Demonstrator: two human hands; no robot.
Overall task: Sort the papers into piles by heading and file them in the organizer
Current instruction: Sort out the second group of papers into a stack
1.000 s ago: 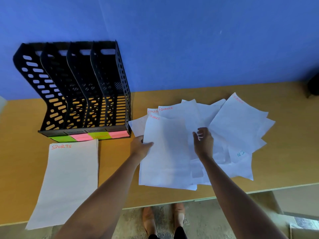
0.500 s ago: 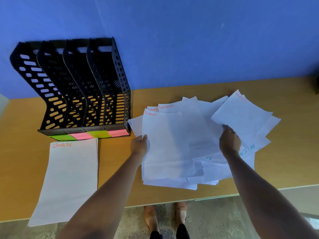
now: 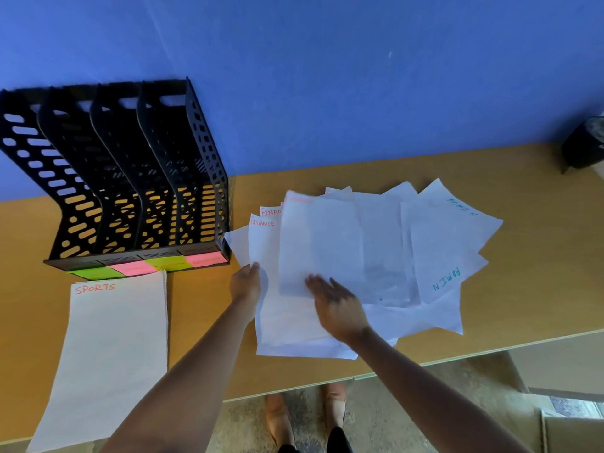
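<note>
The right hand (image 3: pixel 336 305) lies flat and open, fingers spread, palm down on the near edge of the top sheet (image 3: pixel 322 246) of the loose heap (image 3: pixel 385 256); it grips nothing. The left hand (image 3: pixel 245 282) pinches the left margin of a lower sheet headed FINANCE (image 3: pixel 261 243), thumb over the edge.

Step in hand, by judgement: sorting is at an early stage. The right hand appears to be sliding or squaring the top sheet onto the FINANCE papers at the left of the heap. The next move calls for reading that sheet's blurred red heading, which cannot be made out here, then drawing like sheets together without dragging those beneath.

Materials: thin white paper, matt, limp, fanned at mixed angles, with corners overlapping. Two sheets at the right, the upper ADMIN sheet (image 3: pixel 457 223) and the lower ADMIN sheet (image 3: pixel 444 279), carry blue lettering and lie rotated. A separate sheet or pile headed SPORTS (image 3: pixel 108 348) lies flat at the left, apart from the heap.

The organizer (image 3: pixel 108 178), black perforated plastic with four upright slots, stands just behind the SPORTS pile; no paper shows in it. Pink and green labels (image 3: pixel 153 264) line its front lip. The table (image 3: pixel 529 204) is smooth orange-brown laminate.
</note>
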